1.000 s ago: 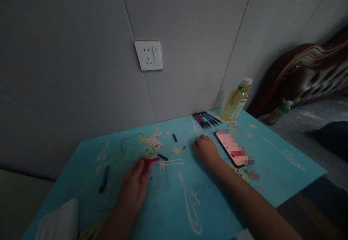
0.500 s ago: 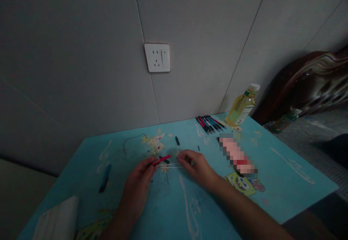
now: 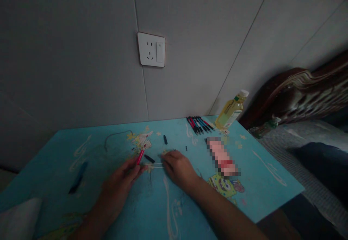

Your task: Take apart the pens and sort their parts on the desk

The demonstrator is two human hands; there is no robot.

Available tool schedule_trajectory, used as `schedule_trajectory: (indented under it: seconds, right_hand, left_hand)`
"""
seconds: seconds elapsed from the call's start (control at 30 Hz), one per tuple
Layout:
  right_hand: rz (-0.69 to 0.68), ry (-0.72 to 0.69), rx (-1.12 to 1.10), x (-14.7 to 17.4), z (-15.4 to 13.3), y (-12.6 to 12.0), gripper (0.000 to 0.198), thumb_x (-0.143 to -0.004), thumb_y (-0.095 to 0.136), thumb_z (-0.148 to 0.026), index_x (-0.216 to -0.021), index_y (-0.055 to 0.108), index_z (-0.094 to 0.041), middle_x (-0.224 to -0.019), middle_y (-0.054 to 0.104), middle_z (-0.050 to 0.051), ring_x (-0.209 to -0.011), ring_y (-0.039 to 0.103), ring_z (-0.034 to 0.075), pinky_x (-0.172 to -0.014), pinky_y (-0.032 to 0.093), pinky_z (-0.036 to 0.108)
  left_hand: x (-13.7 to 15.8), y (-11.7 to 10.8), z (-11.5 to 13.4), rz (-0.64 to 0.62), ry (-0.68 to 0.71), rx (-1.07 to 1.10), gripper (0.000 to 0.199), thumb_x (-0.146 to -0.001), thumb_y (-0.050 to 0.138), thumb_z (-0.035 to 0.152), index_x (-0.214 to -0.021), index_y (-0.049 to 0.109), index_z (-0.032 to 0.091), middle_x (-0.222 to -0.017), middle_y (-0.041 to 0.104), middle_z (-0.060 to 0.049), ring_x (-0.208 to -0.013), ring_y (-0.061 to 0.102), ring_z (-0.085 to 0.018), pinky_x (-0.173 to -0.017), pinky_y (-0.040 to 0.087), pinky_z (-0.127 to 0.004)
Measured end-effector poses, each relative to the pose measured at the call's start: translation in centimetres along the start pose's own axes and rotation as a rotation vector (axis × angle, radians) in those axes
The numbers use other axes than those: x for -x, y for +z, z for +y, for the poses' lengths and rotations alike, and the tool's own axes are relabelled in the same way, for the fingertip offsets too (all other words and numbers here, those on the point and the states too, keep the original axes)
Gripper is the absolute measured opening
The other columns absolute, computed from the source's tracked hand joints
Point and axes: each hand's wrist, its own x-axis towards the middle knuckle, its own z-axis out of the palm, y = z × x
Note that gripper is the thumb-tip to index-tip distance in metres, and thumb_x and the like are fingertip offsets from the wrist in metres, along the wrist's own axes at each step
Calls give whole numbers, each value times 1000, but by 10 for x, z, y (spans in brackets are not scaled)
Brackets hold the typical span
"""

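My left hand [image 3: 123, 176] is closed on a red pen barrel [image 3: 140, 157], which tilts up out of its fingers. Close to its far end, a short black pen piece [image 3: 149, 158] lies on the table. Fingers bent together, my right hand [image 3: 178, 167] is low over the table; what it holds, if anything, is hidden. Thin white sticks [image 3: 154, 165], possibly pen refills, span the gap between the two hands; I cannot tell whether they are held or lying. Another black piece [image 3: 165, 139] and a tiny dark bit [image 3: 186, 148] lie beyond my right hand.
Several pens [image 3: 200, 125] lie in a row at the back, beside a bottle of yellow liquid [image 3: 231, 111]. A blurred-out pink item [image 3: 221, 156] is at right. A blue and black pen part [image 3: 78, 178] and a white object [image 3: 20, 218] are at left on the blue table [image 3: 130, 211].
The red barrel has swung from pointing right to pointing more upward and away. My right hand's fingers have lowered and curled more. The whole view has shifted, so table things appear further left.
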Motion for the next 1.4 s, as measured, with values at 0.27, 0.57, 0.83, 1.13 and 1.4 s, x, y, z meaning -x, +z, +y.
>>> schedule_trajectory:
  seconds: [0.27,0.57,0.83,1.13,1.4]
  right_hand:
    - [-46,-26,74,2,-5,0,18,-93,59,-33,-100,69,-20,-102,62,7,-95,57,19,-87,45,31]
    - [-106,25,191,1,-5,11,11,-92,58,-23,-92,66,-16,-94,64,9,-93,58,22,-86,44,34]
    - [98,236,-616,-1,-13,0,23,-97,48,-29,-111,64,-20,-90,66,3,-84,61,16,-80,47,28]
    - [50,255,-1370,-2,-43,4,30,-86,63,-49,-92,52,-22,-80,69,2,-77,66,17,-78,51,33]
    - [75,169,-1104,7,-47,3,19,-93,57,-39,-98,58,-21,-100,69,4,-94,64,17,-90,48,34]
  left_hand:
    - [-5,-8,-8,-139,-30,-117,38,-75,76,35,-105,63,15,-91,71,-8,-88,68,-21,-83,53,-32]
    - [11,1,5,-233,33,-239,62,-75,72,30,-133,51,24,-102,67,-8,-70,67,-17,-63,54,-27]
    - [14,-2,5,-260,93,-447,23,-78,69,43,-82,69,20,-61,56,1,-52,49,-13,-47,37,-20]
    - [13,2,-10,-364,237,-564,27,-65,80,23,-91,77,27,-78,71,-5,-74,64,-24,-73,47,-28]
    - [15,0,-6,-424,400,-735,8,-81,66,26,-85,73,27,-78,68,-3,-73,63,-21,-74,46,-28]
